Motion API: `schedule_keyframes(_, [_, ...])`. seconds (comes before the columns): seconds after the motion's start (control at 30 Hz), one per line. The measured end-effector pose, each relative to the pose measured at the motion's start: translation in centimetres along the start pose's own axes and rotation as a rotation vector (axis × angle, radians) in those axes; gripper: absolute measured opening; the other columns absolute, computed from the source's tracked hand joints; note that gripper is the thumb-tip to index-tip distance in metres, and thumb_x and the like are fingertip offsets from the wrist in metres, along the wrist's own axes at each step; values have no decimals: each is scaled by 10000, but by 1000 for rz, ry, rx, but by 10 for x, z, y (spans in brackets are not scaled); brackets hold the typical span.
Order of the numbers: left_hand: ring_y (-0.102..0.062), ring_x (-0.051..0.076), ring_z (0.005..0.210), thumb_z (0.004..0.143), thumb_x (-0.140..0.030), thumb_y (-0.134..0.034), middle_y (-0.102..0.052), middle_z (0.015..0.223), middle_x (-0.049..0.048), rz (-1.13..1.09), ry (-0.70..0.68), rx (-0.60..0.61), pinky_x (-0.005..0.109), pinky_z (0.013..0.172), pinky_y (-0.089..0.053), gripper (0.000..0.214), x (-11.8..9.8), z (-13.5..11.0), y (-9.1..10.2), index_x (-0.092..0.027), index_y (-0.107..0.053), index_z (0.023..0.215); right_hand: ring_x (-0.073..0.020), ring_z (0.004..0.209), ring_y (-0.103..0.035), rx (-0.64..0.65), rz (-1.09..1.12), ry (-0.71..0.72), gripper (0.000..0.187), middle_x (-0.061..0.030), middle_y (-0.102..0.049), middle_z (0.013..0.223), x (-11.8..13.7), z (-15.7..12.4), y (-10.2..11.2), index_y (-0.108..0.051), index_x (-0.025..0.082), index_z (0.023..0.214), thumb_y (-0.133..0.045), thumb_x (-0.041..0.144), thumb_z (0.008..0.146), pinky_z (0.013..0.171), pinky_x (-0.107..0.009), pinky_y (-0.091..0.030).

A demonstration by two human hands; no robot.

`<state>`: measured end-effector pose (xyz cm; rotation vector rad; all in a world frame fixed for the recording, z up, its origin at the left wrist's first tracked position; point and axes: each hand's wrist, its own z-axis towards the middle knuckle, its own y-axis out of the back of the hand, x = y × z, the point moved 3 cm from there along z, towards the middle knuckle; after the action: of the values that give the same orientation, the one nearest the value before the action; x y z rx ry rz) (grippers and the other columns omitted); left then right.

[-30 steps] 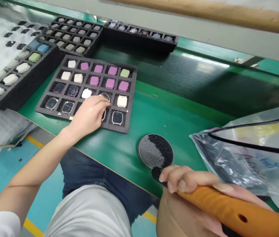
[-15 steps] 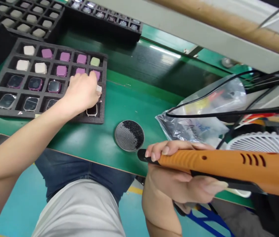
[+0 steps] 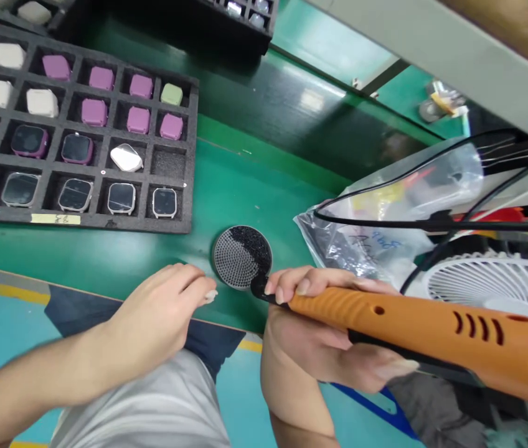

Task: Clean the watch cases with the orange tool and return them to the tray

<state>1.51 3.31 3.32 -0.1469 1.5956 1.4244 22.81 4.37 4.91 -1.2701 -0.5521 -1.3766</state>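
My left hand (image 3: 165, 305) hovers over the front edge of the bench, its fingers pinched on what looks like a white watch case (image 3: 210, 297); only a pale edge shows and the rest is hidden. My right hand (image 3: 320, 323) grips an orange power tool (image 3: 413, 320), its black tip (image 3: 259, 287) at the rim of a round grey dish (image 3: 236, 261). That dish has a perforated plate, partly covered by tiny black pieces. To the left lies a black foam tray (image 3: 147, 223) with white, purple and green watch cases, several screen side up.
More foam trays (image 3: 245, 34) stand behind. Clear plastic bags (image 3: 376, 242), black cables (image 3: 385, 223) and a white fan (image 3: 492, 280) crowd the right side. A grey beam (image 3: 385, 37) crosses above the bench.
My left hand has moved from the foam tray toward me and the dish, and the compartment it was over is now empty. The tool's tip has dipped slightly to the dish's rim.
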Motion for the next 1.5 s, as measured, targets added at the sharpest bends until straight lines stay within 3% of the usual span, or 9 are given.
schedule_keyframes(0.1, [-667, 254, 1098, 1086, -80, -544, -724, 1214, 92, 47, -6, -84, 433, 951, -571, 198, 9, -11, -18, -174, -636, 1234, -170, 614, -623, -18, -30, -25, 421, 43, -668, 851, 3, -2, -2, -725, 345, 1180, -740, 666, 908, 543, -366, -555])
schedule_keyframes(0.2, [-620, 299, 1212, 1090, -165, -610, -702, 1293, 128, 92, -29, -128, 482, 1015, -521, 140, 14, -14, -22, -158, -649, 1223, -179, 633, -630, -28, -52, -42, 414, 39, -667, 873, 4, -3, -4, -712, 352, 1191, -736, 658, 913, 559, -377, -553])
schedule_keyframes(0.33, [-645, 302, 1159, 1092, -245, -629, -729, 1281, 125, 150, -87, -82, 504, 983, -484, 152, 13, -14, -25, -165, -674, 1213, -178, 630, -628, -38, -72, -48, 427, 42, -661, 870, 3, -3, -4, -707, 348, 1186, -724, 674, 911, 561, -376, -550])
schedule_keyframes(0.67, [-673, 276, 1130, 1069, -213, -645, -770, 1275, 93, 146, -96, -142, 491, 987, -478, 156, 14, -13, -29, -180, -723, 1200, -177, 601, -611, -48, -107, -34, 409, 43, -660, 841, 2, -2, -5, -749, 342, 1140, -732, 674, 901, 539, -379, -536])
schedule_keyframes(0.87, [-661, 277, 1145, 1063, -180, -633, -777, 1297, 67, 140, -199, -115, 492, 1005, -461, 237, 15, -17, -32, -203, -731, 1278, -159, 639, -572, -73, -189, -13, 437, 46, -573, 852, 22, -7, -11, -730, 348, 1204, -575, 680, 966, 573, -388, -512])
schedule_keyframes(1.07, [-654, 289, 1126, 1060, -226, -632, -769, 1239, 74, 173, -233, -114, 498, 1003, -459, 223, 14, -18, -34, -220, -747, 1251, -157, 597, -580, 58, -248, 10, 377, 57, -597, 857, 32, -21, -19, -643, 336, 1296, -662, 551, 986, 486, -397, -513])
schedule_keyframes(1.2, [-646, 304, 1147, 1021, -237, -655, -745, 1254, 93, 178, -228, -91, 512, 1023, -453, 267, 14, -19, -35, -219, -741, 1274, -147, 552, -585, 79, -223, 38, 242, 62, -611, 836, 21, -28, -21, -627, 327, 1269, -514, 420, 1077, 448, -373, -524])
schedule_keyframes(1.37, [-654, 297, 1132, 994, -261, -687, -741, 1247, 92, 178, -223, -94, 497, 1020, -461, 271, 14, -19, -36, -225, -744, 1256, -148, 531, -550, 156, -231, 98, 315, 56, -587, 810, 13, -30, -15, -622, 346, 1301, -588, 511, 1034, 435, -354, -510])
schedule_keyframes(1.5, [-657, 293, 1120, 1015, -267, -658, -751, 1230, 91, 184, -218, -89, 497, 1014, -467, 252, 14, -18, -36, -223, -746, 1248, -148, 514, -540, 166, -240, 96, 300, 59, -569, 787, 11, -28, -15, -623, 359, 1296, -538, 518, 1056, 435, -348, -508])
